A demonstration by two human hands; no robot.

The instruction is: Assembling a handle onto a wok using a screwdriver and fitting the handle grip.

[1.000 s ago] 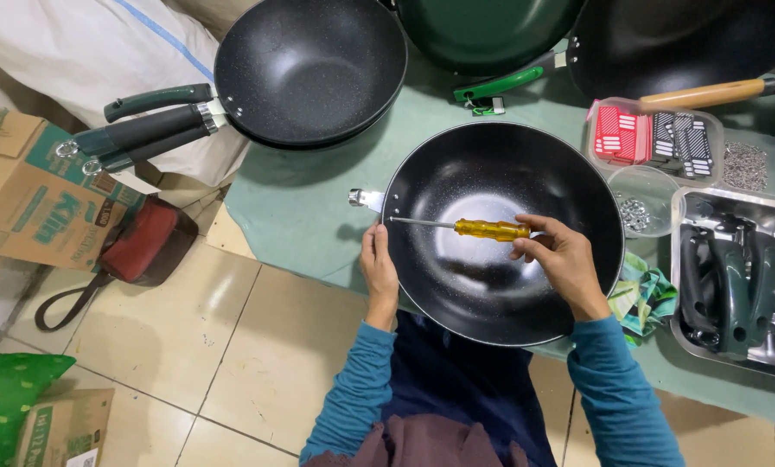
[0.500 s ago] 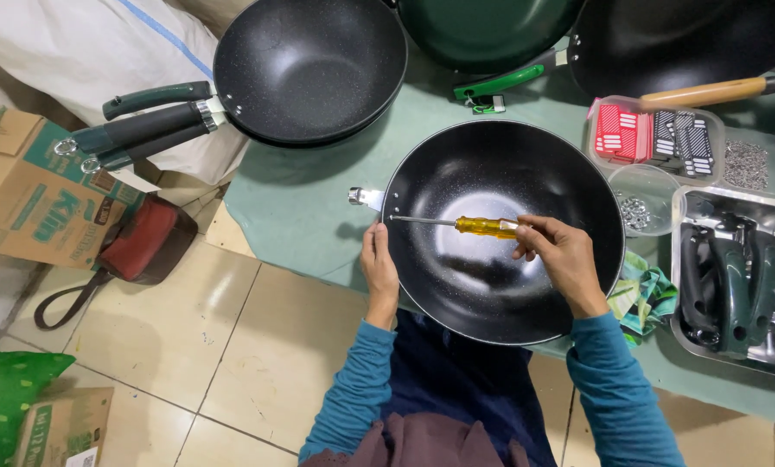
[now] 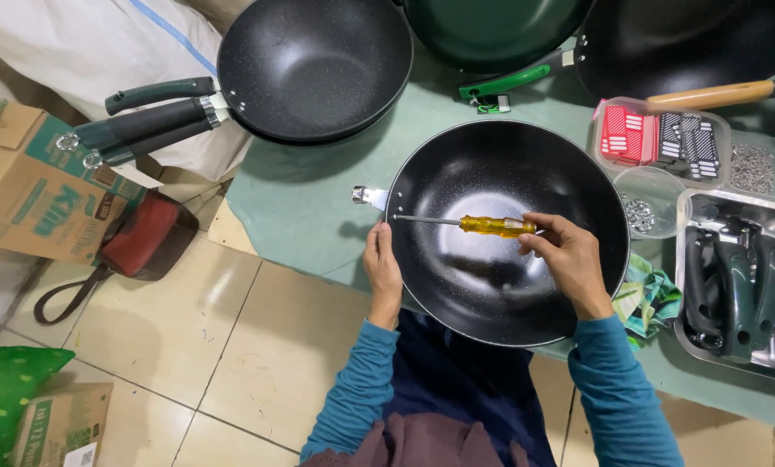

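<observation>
My right hand (image 3: 569, 259) grips the screwdriver (image 3: 495, 226), shaft lying leftward across the wok (image 3: 508, 285), tip at the rim beside my left hand (image 3: 382, 266), which clasps that rim.

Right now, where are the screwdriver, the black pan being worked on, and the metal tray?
screwdriver (image 3: 495, 226), head view, on its yellow handle.
black pan (image 3: 491, 294), head view, on its bare inner surface.
metal tray (image 3: 686, 333), head view, on its left rim.

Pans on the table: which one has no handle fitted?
The black pan nearest the person, steadied by the left hand with a screwdriver inside. Only a bare metal bracket sticks out; the others carry handles.
</observation>
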